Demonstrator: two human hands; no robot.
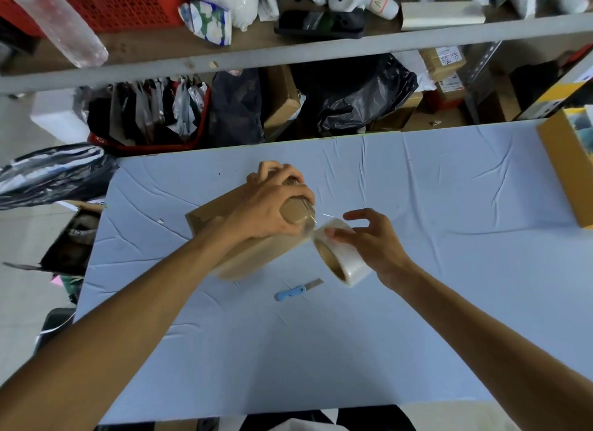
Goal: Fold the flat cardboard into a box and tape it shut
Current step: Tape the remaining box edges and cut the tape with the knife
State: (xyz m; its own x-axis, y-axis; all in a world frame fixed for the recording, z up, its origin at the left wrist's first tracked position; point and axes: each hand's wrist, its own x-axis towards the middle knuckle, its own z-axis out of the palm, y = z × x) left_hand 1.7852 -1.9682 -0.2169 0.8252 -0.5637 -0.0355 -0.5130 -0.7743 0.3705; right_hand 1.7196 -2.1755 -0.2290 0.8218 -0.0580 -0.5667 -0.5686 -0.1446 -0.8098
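— Where is the box?
— The box (244,254), already folded up, stands near the middle of the blue-covered table (449,206). The left hand (272,206) lies over its top, fingers curled round the far edge, gripping it.
— And the other hand?
— The right hand (372,238) pinches the tape roll (349,267) just beside the box. A clear strip (316,219) runs from the roll to the box top.
— Anything else?
— A blue-handled knife (296,291) lies near the box, on the person's side.
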